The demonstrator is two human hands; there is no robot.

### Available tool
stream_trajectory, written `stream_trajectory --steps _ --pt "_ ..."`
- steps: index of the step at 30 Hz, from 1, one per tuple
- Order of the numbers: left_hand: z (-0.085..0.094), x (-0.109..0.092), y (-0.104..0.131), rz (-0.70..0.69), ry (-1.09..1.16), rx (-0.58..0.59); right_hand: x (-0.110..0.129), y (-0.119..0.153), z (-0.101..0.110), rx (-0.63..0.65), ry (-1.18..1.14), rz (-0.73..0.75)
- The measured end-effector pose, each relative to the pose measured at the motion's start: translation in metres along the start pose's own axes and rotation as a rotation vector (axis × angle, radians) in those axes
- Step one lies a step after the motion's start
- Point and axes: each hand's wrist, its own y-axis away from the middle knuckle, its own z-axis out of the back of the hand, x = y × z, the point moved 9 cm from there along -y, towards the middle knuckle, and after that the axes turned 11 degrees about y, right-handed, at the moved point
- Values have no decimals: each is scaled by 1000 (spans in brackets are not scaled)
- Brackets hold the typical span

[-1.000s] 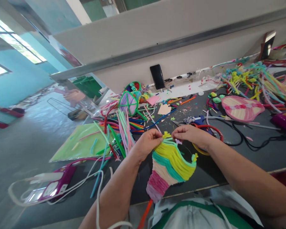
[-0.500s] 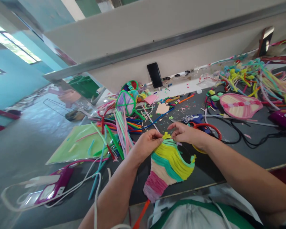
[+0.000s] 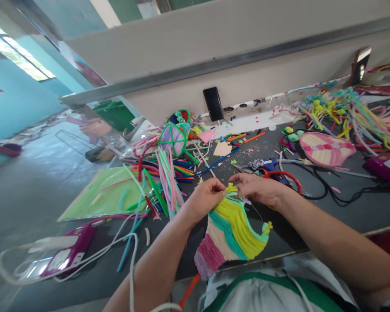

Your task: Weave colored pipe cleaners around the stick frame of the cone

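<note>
A striped pipe-cleaner craft piece (image 3: pixel 235 227), banded in yellow, teal, cream, pink and lilac, tilts over the table's front edge. My left hand (image 3: pixel 208 197) pinches its upper corner beside a small yellow pipe-cleaner flower (image 3: pixel 231 188). On the flower's other side, the fingers of my right hand (image 3: pixel 255 187) are bent together at the same corner; what lies between them is hidden. A second yellow flower (image 3: pixel 267 227) sits on the piece's right tip, and a thin line runs towards it from the upper corner. An orange stem (image 3: pixel 190 291) sticks out below the lilac end.
Red-handled scissors (image 3: pixel 284 174) and a blue glue gun (image 3: pixel 273 165) lie just beyond my right hand. Bundled pipe cleaners (image 3: pixel 169 184) are to the left, near a purple power strip (image 3: pixel 74 247) with white cables. A phone (image 3: pixel 213 104) leans on the back wall.
My right hand has come in closer to the flower at the upper corner, its fingers more drawn together. The craft piece has shifted slightly, and the view has tilted a little.
</note>
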Motion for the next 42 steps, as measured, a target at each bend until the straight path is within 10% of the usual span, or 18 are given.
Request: stream_trajectory --steps 8,13,23,39,42 --pt "0 -1 -4 -44 -13 -12 1 -4 5 -129 266 105" --pt "9 5 -10 -115 -137 -63 15 -1 21 -436 780 286" --pt "14 16 -15 -115 -103 -82 49 27 -21 -643 1635 643" --pt "17 10 -13 25 299 -15 45 20 13 -542 880 513" --pt "19 16 -16 25 326 -43 54 30 5 -620 1082 630"
